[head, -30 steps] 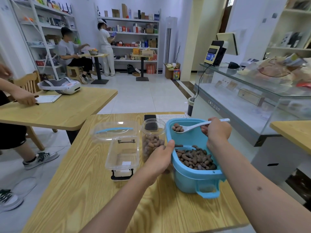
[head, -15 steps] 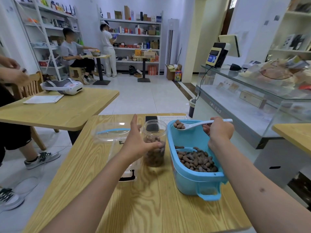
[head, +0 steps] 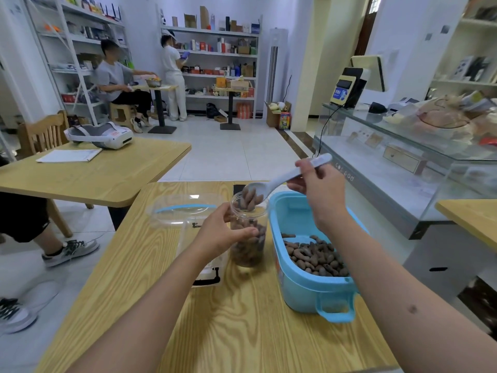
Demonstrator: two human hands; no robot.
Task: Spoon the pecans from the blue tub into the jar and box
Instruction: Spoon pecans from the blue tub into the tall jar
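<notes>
A second ago my left hand (head: 223,232) was down by the blue tub (head: 309,281); now its fingers and thumb curl round the clear jar (head: 248,232), steadying it on the wooden table (head: 242,332). My right hand (head: 318,189) pinches the handle of the white spoon (head: 279,179), which has come off the tub's far end and now tips over the jar's mouth, its load of pecans (head: 248,199) sliding in. I judge that this scoop counts toward the jar, which looks well over half full, so few more should fit before I turn to the box.

The clear box (head: 188,219) sits just left of the jar, lid open behind it, and I see no pecans in it, though my arm hides part. Many pecans lie in the tub's near end.

As for writing: a small red mark on the white headset (head: 105,135) on the next table and a blue sticker on the counter's payment terminal (head: 343,91) are both too small to read; jar, tub and box show no label I can make out
</notes>
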